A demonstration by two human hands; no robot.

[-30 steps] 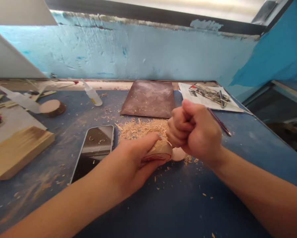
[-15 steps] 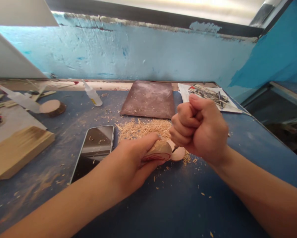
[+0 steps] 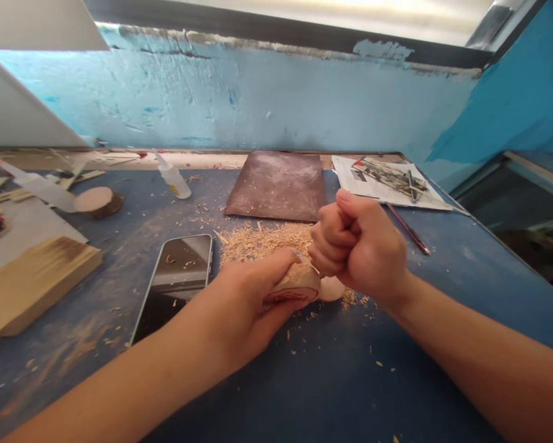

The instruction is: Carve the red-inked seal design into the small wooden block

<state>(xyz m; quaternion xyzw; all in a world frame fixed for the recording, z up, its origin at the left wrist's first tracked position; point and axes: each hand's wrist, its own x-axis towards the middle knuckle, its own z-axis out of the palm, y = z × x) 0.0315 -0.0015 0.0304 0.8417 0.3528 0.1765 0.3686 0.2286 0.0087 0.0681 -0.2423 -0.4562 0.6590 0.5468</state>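
Observation:
My left hand (image 3: 243, 298) is closed around a rounded piece of wood (image 3: 299, 283), with red lines drawn on the face turned toward me. Its rim looks rough and cut. My right hand (image 3: 362, 249) makes a fist right beside the wood, closed on a slim carving tool whose handle is hidden in the palm and whose tip is barely visible at the wood's upper right edge. A pale wooden disc (image 3: 332, 289) lies under my right hand. Behind both hands spreads a heap of wood shavings (image 3: 248, 241).
A phone (image 3: 175, 280) lies left of the shavings. Farther left are a wood block (image 3: 40, 283), a log slice (image 3: 98, 202) and glue bottles (image 3: 175, 179). Brown sandpaper (image 3: 276, 184) lies at the back; a pencil (image 3: 409, 231) and paper with small sticks (image 3: 391, 181) are right.
My right hand has shifted left and slightly down, close against the wood, so the tool's shaft is now mostly covered. The pencil behind it has come into view. My left hand stays put.

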